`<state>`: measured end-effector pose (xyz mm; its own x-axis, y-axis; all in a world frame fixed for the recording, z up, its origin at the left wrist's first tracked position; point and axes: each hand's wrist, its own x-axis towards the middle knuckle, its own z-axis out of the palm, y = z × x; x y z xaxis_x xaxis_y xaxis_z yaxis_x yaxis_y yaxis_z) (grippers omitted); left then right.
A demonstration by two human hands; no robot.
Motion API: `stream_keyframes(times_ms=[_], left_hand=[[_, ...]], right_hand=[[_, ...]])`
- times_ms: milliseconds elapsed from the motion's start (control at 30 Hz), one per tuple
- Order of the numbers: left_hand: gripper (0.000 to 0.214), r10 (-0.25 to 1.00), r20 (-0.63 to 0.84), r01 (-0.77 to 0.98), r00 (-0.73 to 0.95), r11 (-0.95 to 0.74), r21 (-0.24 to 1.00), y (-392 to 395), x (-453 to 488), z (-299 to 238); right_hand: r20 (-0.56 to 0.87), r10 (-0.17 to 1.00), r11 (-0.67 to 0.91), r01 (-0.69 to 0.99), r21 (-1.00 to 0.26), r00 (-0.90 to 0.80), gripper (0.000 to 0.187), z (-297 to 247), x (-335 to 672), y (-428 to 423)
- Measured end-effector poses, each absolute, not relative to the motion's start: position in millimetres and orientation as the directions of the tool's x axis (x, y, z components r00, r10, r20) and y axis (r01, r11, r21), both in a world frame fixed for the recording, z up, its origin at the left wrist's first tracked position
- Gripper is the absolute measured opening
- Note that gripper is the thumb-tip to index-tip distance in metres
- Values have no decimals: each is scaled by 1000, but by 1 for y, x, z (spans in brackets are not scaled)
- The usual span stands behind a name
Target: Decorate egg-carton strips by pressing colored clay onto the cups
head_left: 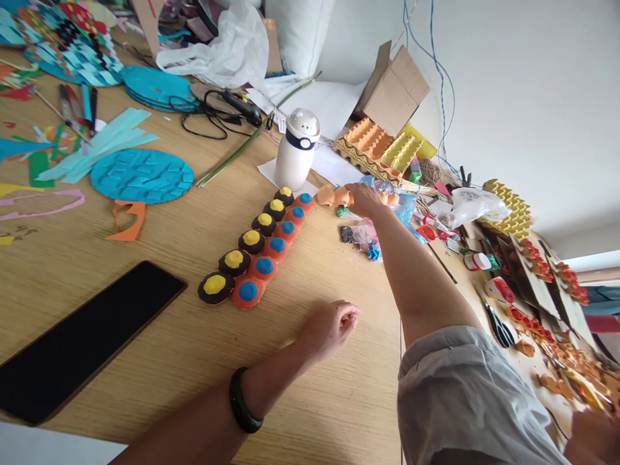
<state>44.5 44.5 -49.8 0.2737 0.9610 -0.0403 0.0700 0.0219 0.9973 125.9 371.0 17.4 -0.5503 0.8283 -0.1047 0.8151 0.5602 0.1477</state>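
My right hand [365, 199] is stretched out to the far part of the table, its fingers over a plain orange egg-carton strip [325, 196] and seemingly gripping it; the fingertips are hidden. My left hand [329, 328] rests on the wood nearer to me, fingers curled in a loose fist with nothing visible inside. Left of it lie two painted egg-carton strips side by side. One is a black strip with yellow dots [234, 260]; the other is an orange strip with blue dots [265, 266].
A white cup [294, 152] stands behind the strips. A black phone or tablet [92, 336] lies at left, near a blue paper oval [142, 175]. Egg trays [371, 147] and a cardboard box [394, 81] are at the back. Scissors [498, 326] and another person's hand [593, 436] are at right.
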Motion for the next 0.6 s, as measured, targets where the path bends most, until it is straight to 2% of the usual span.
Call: stream_keyframes(times_ms=[100,433,600], left_hand=[[25,959,-42,75,279,22,997,44,44,-50],[27,956,-57,86,287,34,996,44,43,-50],[28,955,-67,80,290,46,996,44,43,-49]], right_hand=[[-112,827,562,812,161,-550,61,15,126,372],[-140,797,604,768,213,-588,42,19,126,374],[-153,779,626,749,216,-608,45,29,131,373]])
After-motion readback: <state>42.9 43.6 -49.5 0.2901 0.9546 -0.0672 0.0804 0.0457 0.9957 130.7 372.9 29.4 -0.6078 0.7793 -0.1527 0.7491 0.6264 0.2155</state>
